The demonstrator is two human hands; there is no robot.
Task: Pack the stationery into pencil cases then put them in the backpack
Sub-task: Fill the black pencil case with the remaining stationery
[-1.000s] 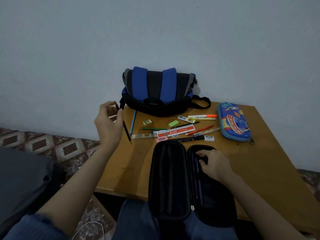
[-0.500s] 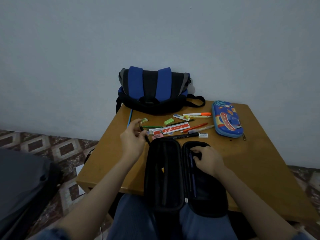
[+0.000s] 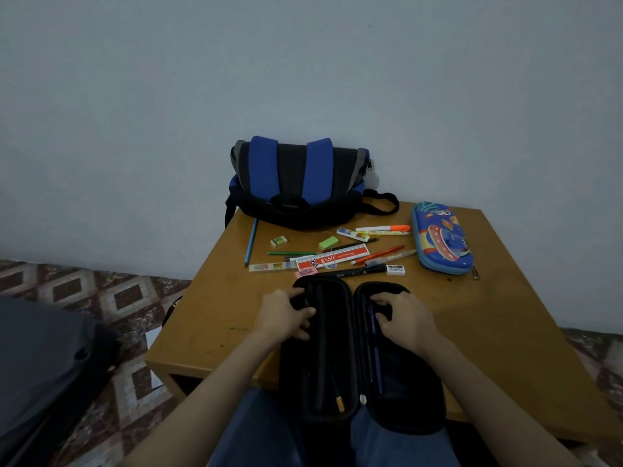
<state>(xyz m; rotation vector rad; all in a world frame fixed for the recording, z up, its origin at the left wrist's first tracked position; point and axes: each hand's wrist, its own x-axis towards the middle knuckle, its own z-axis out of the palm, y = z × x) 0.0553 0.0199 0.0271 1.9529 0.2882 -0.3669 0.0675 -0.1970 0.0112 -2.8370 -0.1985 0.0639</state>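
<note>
Worktop (image 3: 488, 315): wooden, straight in front of you, its far edge against the wall.
Backpack (image 3: 296, 183): blue and black, at 12 o'clock, leaning on the wall.
Black pencil case (image 3: 401, 399): lies open at 6 o'clock, with both halves flat and the near end over your lap.
Blue pencil case (image 3: 441, 239): zipped up, at 2 o'clock.
Left hand (image 3: 286, 315): your fingers are curled over the open case's 9 o'clock rim.
Right hand (image 3: 408, 320): your fingers are bent inside the right half beside a purple pen (image 3: 372, 332). You cannot tell if they pinch it.
Red ruler (image 3: 332, 259): in the middle, with loose pens scattered around it.
Blue pencil (image 3: 251, 242): at 11 o'clock.
Green eraser (image 3: 328, 243): just beyond the ruler.
</note>
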